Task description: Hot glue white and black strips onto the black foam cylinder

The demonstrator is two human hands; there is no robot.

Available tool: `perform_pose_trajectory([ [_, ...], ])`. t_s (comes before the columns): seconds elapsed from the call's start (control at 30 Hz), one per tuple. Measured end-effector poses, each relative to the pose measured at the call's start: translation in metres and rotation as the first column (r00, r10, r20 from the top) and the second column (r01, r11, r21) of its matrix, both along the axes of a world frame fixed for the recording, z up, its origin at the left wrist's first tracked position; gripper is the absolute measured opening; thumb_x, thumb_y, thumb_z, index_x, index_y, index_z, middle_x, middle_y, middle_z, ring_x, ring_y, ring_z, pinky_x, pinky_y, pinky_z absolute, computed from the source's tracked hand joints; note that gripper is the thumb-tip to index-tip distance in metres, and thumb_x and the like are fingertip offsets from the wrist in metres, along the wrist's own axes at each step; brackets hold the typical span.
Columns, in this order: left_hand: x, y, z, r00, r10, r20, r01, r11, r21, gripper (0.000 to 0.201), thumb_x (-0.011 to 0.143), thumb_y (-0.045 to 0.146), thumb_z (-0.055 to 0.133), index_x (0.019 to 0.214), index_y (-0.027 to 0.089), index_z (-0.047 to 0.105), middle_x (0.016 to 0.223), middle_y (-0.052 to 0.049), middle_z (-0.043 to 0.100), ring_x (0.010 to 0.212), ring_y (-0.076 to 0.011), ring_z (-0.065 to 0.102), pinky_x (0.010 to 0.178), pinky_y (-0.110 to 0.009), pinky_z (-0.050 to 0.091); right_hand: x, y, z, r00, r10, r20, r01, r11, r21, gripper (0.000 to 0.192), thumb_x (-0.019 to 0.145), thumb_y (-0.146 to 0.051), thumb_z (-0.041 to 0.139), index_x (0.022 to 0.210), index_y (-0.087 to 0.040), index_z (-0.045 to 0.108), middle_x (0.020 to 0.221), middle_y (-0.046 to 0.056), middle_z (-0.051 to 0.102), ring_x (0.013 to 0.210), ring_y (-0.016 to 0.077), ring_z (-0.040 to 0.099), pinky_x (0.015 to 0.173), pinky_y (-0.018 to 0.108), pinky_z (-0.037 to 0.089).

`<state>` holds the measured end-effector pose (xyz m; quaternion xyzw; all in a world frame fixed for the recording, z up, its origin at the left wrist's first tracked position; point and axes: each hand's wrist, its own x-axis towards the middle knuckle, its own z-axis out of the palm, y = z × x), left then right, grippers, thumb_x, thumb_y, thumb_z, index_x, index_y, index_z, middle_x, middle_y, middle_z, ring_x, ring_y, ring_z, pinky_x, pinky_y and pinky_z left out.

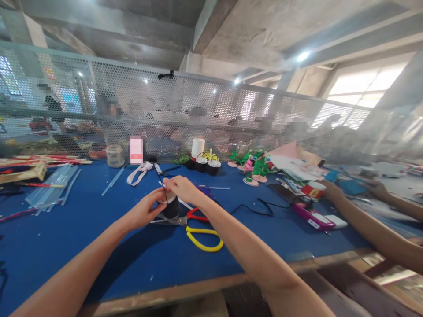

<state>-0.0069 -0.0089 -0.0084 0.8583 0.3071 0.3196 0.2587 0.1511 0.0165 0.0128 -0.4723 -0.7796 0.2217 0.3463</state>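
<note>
A small black cup with a white rim (171, 208) is in front of me, held off to the left of centre. Fingers of my left hand (145, 209) are closed on its left side. My right hand (182, 190) bends over the top of the cup with its fingers pinched together at the rim. A thin black cord (160, 177) loops up from between the hands, and the right fingertips appear to grip it; they partly hide the rim. Just beneath the cup lie scissors with one red and one yellow handle (205, 248).
Finished-looking black cups with cord handles (214, 166) stand at the back, near green cactus-like figures (261, 168). Clear glue sticks (54, 187) lie left, beside a glass jar (115, 156). At right, a co-worker's hand (330, 191) holds a red-and-white paper cup (313, 190) near a magenta device (310, 218).
</note>
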Motion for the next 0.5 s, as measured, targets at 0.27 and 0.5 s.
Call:
perform_pose_trajectory([
  [0.27, -0.003, 0.007, -0.005, 0.992, 0.081, 0.097, -0.066, 0.986, -0.154, 0.019, 0.072, 0.036, 0.051, 0.071, 0.017, 0.047, 0.104, -0.009, 0.054, 0.097, -0.0233, 0.048, 0.086, -0.035, 0.036, -0.004, -0.006, -0.007, 0.914, -0.025, -0.405, -0.035, 0.989, -0.141, 0.016, 0.068, -0.026, 0.052, 0.059, -0.015, 0.059, 0.088, 0.004, 0.063, 0.095, 0.0153, 0.054, 0.081, 0.024, 0.036],
  [0.5, -0.002, 0.007, -0.003, 0.954, 0.061, 0.293, 0.086, 0.882, -0.463, 0.031, 0.067, 0.045, 0.057, 0.065, 0.017, 0.045, 0.115, -0.010, 0.055, 0.116, -0.0267, 0.039, 0.096, -0.041, 0.028, 0.019, -0.016, -0.023, 0.783, -0.132, -0.608, -0.001, 0.977, -0.212, 0.019, 0.060, -0.033, 0.059, 0.064, -0.014, 0.056, 0.093, 0.008, 0.062, 0.089, 0.0155, 0.055, 0.078, 0.027, 0.038],
])
